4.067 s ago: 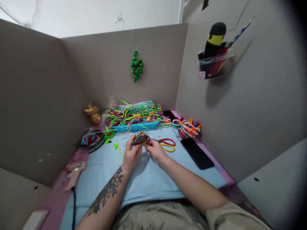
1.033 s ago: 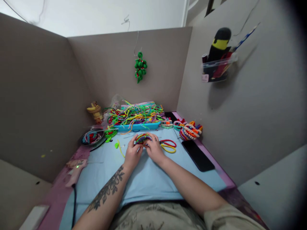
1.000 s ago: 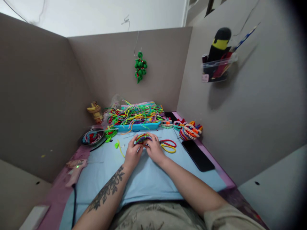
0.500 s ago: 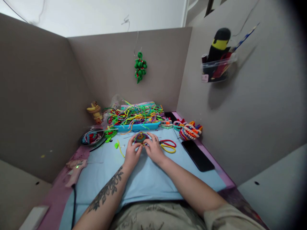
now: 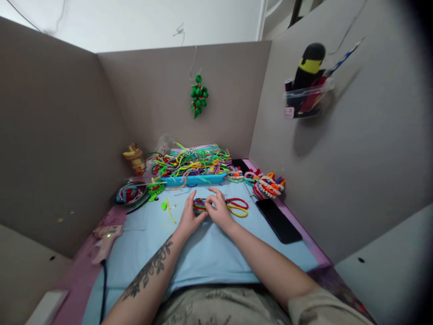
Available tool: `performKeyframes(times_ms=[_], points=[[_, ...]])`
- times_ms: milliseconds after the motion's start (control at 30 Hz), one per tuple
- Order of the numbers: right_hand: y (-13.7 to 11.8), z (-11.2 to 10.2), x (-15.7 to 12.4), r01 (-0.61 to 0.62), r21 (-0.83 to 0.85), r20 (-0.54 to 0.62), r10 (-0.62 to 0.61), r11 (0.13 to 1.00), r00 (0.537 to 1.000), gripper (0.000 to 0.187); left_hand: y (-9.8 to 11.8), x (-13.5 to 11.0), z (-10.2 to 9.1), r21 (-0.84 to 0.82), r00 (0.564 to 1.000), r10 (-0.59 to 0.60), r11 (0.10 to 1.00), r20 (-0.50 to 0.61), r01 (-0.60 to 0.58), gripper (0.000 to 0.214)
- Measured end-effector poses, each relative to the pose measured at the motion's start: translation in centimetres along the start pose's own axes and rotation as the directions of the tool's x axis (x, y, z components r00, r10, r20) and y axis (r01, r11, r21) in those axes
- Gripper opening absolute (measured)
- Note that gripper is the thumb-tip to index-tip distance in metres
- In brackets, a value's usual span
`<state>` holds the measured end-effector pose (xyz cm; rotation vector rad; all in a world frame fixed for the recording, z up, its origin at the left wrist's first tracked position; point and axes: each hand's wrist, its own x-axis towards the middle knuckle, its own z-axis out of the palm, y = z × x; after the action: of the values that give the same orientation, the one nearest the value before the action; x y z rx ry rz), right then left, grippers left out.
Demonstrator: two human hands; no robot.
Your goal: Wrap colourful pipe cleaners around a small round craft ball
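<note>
While both hands work close together over the middle of the cloth, one multicoloured coiled piece (image 5: 200, 204) sits between them, partly covered by the fingers. The person's left hand (image 5: 191, 219) is half open, thumb spread from the fingers around the piece's left side; the right hand (image 5: 218, 208) is more curled, thumb and forefinger drawn near each other at its right end. Whether either hand grips it cannot be told.

One pair of scissors (image 5: 237, 207), with one red and one yellow loop, lies just beyond the right hand. To the left are one yellow strip (image 5: 170, 211) and one small green piece (image 5: 164, 206). At least three coiled figures (image 5: 267, 187) cluster by the right panel, and one green figure (image 5: 155, 188) stands beside one round dish (image 5: 117, 198). One blue tray (image 5: 192, 180) carries strips too tangled to count.

The blue cloth (image 5: 216, 257) offers its widest open stretch between the forearms, down to the near edge. Beyond the hands, a narrower band reaches the tray. One black phone (image 5: 279, 221) lies along the right edge; one pink glue gun (image 5: 106, 243) lies at the left.
</note>
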<state>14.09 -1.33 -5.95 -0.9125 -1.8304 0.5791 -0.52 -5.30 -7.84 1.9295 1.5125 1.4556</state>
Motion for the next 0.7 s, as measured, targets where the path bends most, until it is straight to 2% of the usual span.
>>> performKeyframes(times_ms=[233,400,567,700], points=[[1.2,-0.1,0.6,-0.117,0.168,0.167,0.089,0.979,0.982,0.006,0.3,0.2,-0.6,-0.114,0.993,-0.069,0.990,0.096,0.080,0.072],[1.9,-0.5,1.0,-0.203,0.240,0.184,0.161,0.949,0.970,0.015,0.1,0.4,-0.7,-0.262,0.968,-0.222,0.933,0.117,0.246,0.063],[2.0,-0.5,1.2,-0.232,0.343,0.248,0.151,0.910,0.957,0.024,-0.3,0.5,-0.6,-0.276,0.965,-0.239,0.925,0.106,0.259,0.058],[2.0,-0.7,1.4,-0.255,0.375,0.235,0.175,0.891,0.956,0.028,-0.7,0.5,-0.5,-0.300,0.958,-0.268,0.910,0.104,0.287,0.058]])
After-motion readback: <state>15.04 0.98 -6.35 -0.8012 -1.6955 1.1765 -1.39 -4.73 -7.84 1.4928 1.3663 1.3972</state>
